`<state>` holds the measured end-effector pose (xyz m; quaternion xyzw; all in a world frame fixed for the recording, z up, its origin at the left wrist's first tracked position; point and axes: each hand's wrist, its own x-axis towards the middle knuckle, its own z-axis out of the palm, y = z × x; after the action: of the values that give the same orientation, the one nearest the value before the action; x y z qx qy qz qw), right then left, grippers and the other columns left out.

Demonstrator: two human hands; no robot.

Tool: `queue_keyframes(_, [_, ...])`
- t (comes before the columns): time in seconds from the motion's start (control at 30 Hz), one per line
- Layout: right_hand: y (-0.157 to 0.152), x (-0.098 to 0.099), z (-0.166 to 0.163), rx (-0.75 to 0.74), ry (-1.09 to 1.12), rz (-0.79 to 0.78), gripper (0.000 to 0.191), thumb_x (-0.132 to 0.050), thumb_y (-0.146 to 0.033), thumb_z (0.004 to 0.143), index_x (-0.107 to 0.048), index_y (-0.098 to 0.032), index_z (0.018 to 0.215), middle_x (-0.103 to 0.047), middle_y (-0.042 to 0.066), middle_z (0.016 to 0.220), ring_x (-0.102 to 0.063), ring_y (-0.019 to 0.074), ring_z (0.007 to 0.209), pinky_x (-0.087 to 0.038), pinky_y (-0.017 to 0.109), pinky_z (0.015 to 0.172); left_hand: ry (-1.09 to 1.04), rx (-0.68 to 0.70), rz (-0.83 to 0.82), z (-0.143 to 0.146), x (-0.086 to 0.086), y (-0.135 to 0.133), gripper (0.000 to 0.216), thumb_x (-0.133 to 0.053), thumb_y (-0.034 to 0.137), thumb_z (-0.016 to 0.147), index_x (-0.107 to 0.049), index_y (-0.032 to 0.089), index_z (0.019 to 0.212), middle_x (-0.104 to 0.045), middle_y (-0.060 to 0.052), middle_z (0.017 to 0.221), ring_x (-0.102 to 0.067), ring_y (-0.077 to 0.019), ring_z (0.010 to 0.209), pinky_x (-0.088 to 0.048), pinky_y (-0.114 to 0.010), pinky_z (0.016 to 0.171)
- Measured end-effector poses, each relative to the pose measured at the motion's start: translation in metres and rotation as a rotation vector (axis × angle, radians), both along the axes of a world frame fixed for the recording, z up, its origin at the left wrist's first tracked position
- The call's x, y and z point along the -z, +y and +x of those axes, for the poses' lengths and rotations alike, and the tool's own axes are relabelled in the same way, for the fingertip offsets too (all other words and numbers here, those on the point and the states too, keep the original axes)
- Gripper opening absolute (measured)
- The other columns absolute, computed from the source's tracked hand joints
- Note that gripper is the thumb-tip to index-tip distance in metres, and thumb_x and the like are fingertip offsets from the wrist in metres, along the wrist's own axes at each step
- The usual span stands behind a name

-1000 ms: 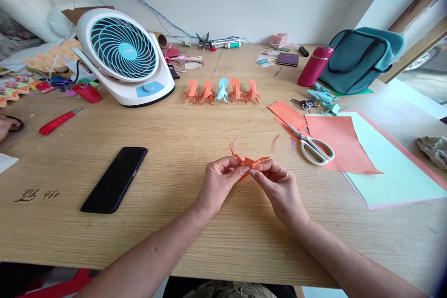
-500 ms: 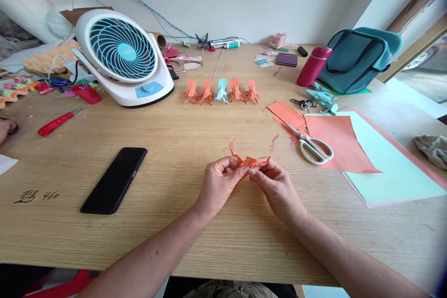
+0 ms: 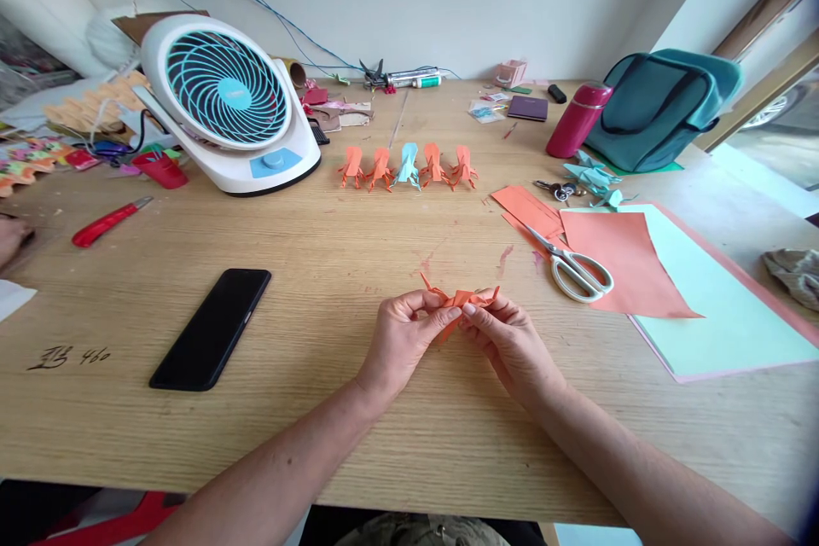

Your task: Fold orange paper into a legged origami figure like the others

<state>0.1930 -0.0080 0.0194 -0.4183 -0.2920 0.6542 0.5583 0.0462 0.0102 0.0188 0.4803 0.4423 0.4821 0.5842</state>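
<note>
Between my two hands is an orange folded-paper figure [image 3: 461,299], held just above the table near its front. My left hand [image 3: 409,333] pinches its left side between thumb and fingers. On the other side, my right hand [image 3: 512,337] grips it the same way, the two thumbs close together at the middle. Thin pointed limbs stick out at both ends; fingers hide part of the folds. Beyond the hands stands a row of several paper insects, orange ones [image 3: 433,164] with one light-blue one [image 3: 407,165] at the centre.
A black phone [image 3: 211,328] lies left, with a red utility knife [image 3: 112,222] and a white fan [image 3: 223,94] behind it. Scissors [image 3: 581,275] rest on orange paper [image 3: 630,260] at right. A pink bottle [image 3: 577,119] stands by a teal bag [image 3: 653,115]. Another person's hand [image 3: 11,239] shows at far left.
My thumbs have shifted slightly on the orange paper figure, and its middle looks turned a little. The view has moved very slightly; the things on the table stay put.
</note>
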Motion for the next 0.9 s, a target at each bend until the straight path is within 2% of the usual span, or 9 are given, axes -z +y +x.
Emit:
queue_keyframes(0.23, [0.000,0.004,0.002,-0.003,-0.019,0.014,0.030,-0.092,-0.042,0.065,-0.071,-0.023,0.074,-0.067,-0.002,0.072,-0.059,0.0132,0.070,-0.051,0.027,0.075,0.153,-0.020,0.079,-0.001,0.001,-0.001,0.029,-0.081,0.042,0.076,-0.072,0.015,0.068,-0.054,0.003,0.057,-0.036,-0.0082,0.052,-0.027,-0.022,0.049])
queue_keyframes(0.47, [-0.001,0.005,0.002,-0.020,-0.059,0.056,0.029,-0.090,-0.045,0.068,-0.071,-0.023,0.074,-0.066,-0.001,0.073,-0.056,0.0136,0.071,-0.049,0.027,0.073,0.213,-0.023,0.220,-0.001,-0.004,-0.002,0.028,-0.076,0.039,0.083,-0.068,0.017,0.067,-0.061,0.001,0.062,-0.047,-0.0113,0.059,-0.037,-0.023,0.058])
queue_keyframes(0.67, [0.001,0.005,0.001,-0.036,-0.042,0.040,0.029,-0.090,-0.045,0.068,-0.074,-0.024,0.079,-0.068,-0.001,0.078,-0.055,0.0124,0.069,-0.048,0.028,0.074,0.227,-0.023,0.238,-0.002,-0.009,-0.002,0.024,-0.074,0.032,0.084,-0.067,0.017,0.067,-0.064,0.001,0.065,-0.050,-0.0128,0.064,-0.042,-0.024,0.066])
queue_keyframes(0.9, [0.000,0.004,0.001,-0.026,-0.056,0.057,0.028,-0.089,-0.046,0.069,-0.072,-0.024,0.075,-0.067,-0.001,0.074,-0.056,0.0138,0.070,-0.049,0.030,0.075,0.260,-0.048,0.234,-0.003,-0.008,-0.003,0.023,-0.074,0.033,0.083,-0.067,0.017,0.068,-0.065,0.000,0.067,-0.051,-0.0136,0.066,-0.043,-0.025,0.068])
